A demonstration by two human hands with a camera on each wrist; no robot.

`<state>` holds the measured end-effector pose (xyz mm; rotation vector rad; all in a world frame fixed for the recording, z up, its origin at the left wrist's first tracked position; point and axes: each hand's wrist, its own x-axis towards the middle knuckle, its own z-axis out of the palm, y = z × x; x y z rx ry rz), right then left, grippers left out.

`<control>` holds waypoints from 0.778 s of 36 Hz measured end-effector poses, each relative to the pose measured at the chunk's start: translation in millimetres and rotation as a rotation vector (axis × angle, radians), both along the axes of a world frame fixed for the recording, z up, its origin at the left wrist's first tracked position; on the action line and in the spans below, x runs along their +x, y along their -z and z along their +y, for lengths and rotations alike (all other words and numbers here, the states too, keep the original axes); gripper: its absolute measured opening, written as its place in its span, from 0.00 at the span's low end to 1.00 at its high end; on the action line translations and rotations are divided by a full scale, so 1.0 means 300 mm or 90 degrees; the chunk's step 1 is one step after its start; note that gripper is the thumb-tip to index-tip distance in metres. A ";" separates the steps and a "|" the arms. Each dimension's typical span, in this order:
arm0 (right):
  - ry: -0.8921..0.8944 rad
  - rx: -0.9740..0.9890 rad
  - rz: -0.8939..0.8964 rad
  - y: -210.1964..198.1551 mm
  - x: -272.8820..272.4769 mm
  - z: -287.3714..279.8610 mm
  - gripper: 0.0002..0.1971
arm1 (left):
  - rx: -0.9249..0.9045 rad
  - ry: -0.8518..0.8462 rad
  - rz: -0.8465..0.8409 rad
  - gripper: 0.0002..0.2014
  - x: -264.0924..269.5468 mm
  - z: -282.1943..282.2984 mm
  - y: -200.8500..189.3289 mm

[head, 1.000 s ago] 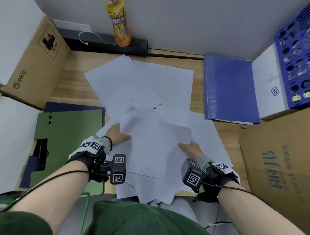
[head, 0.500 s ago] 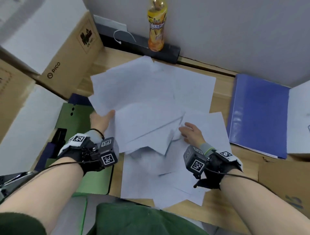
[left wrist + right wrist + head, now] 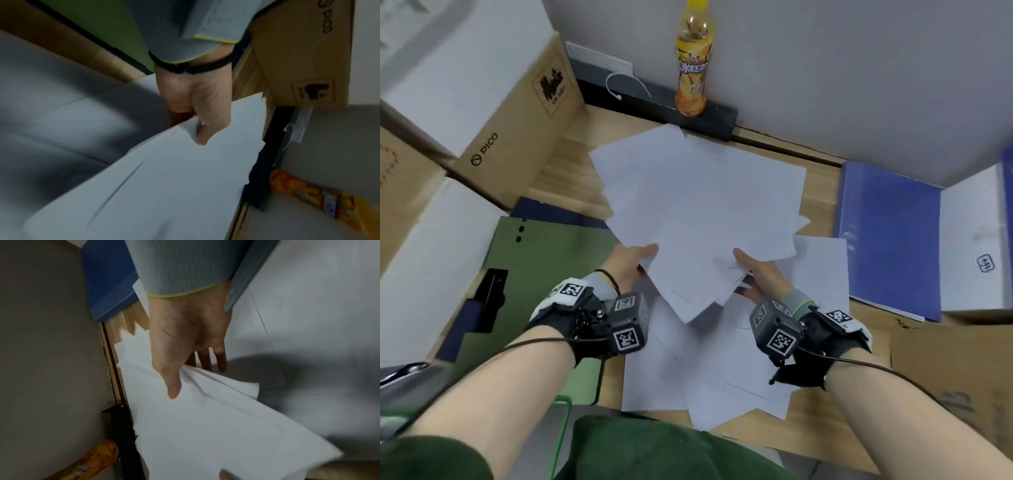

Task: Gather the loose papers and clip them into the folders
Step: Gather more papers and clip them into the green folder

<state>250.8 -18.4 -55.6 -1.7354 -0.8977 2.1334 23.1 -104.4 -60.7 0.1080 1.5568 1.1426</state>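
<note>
A wooden desk [image 3: 585, 144] stands against a grey wall, hemmed by cardboard boxes [image 3: 517, 113] on the left and a further box at the right; both hands hold one fanned bundle of white papers [image 3: 702, 212] lifted above the desk; the left hand [image 3: 631, 262] pinches the bundle's left edge, thumb on top and the other fingers underneath, as the left wrist view shows [image 3: 197, 113]; the right hand [image 3: 758, 274] grips the right edge the same way, thumb pressed on the top sheet and fingers [image 3: 207, 360] spread beneath; below and just nearer than both sets of fingers more loose sheets [image 3: 722, 370] lie overlapping on the desk, some reaching its near edge; outward of the left fingers lies a green folder [image 3: 541, 274] with a black clip [image 3: 491, 298], seemingly resting on a dark blue one, though the overlap is hard to read; outward of the right fingers a blue folder [image 3: 887, 233] lies flat; beyond the fingertips, past the far edge of the bundle, an orange drink bottle [image 3: 693, 65] stands upright on a black strip [image 3: 654, 102] along the wall.
</note>
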 end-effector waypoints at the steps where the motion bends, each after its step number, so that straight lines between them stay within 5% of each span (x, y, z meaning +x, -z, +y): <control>1: -0.011 -0.004 -0.030 0.003 0.002 -0.001 0.13 | -0.005 0.042 -0.004 0.15 0.014 -0.009 0.006; 10: -0.180 0.035 -0.321 0.022 0.024 -0.088 0.27 | -0.028 0.315 0.020 0.28 0.009 -0.151 -0.002; 17: -0.324 0.144 -0.385 -0.014 0.034 -0.104 0.06 | -0.001 0.074 -0.012 0.10 -0.093 -0.191 -0.004; 21: -0.189 0.090 -0.347 -0.050 0.052 -0.113 0.29 | 0.083 0.050 -0.016 0.24 -0.176 -0.188 -0.028; 28: -0.045 0.134 -0.268 -0.176 0.087 -0.126 0.13 | 0.173 0.189 0.028 0.40 -0.178 -0.165 -0.114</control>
